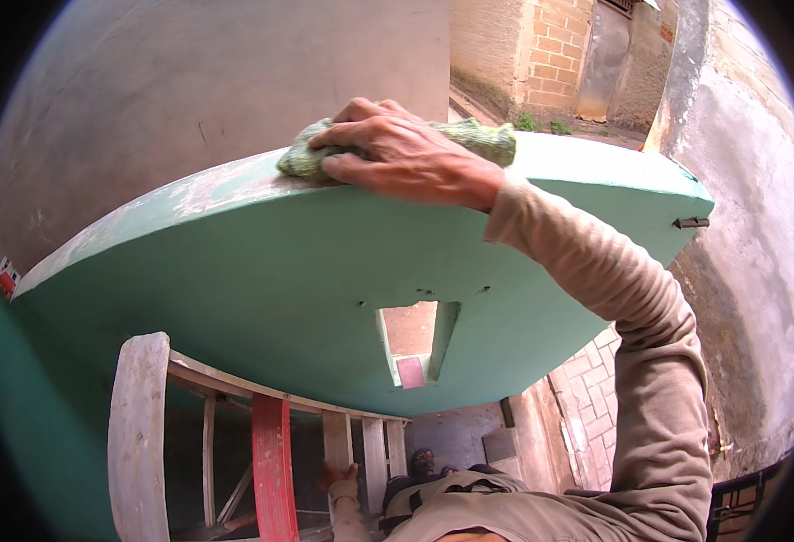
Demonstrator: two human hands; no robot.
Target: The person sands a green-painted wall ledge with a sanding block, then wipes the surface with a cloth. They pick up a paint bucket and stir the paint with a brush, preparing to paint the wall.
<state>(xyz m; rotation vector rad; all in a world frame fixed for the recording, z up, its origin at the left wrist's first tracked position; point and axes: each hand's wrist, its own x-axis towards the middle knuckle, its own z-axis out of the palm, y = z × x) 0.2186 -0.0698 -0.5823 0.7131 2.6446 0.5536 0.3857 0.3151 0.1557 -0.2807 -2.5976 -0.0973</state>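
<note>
My right hand is closed over a crumpled green cloth and presses it onto the pale, worn top of a green wall. Part of the cloth sticks out on either side of the hand. Down below, my left hand is small in view, closed around a rung of a wooden ladder that leans at the wall; its fingers are partly hidden. One of the ladder's steps is red, and the others are bare, greyish wood.
A narrow opening pierces the green wall. A short metal piece juts from its right end. A red and white box-like item sits at the far left. Rough plaster walls rise around, with paving far below.
</note>
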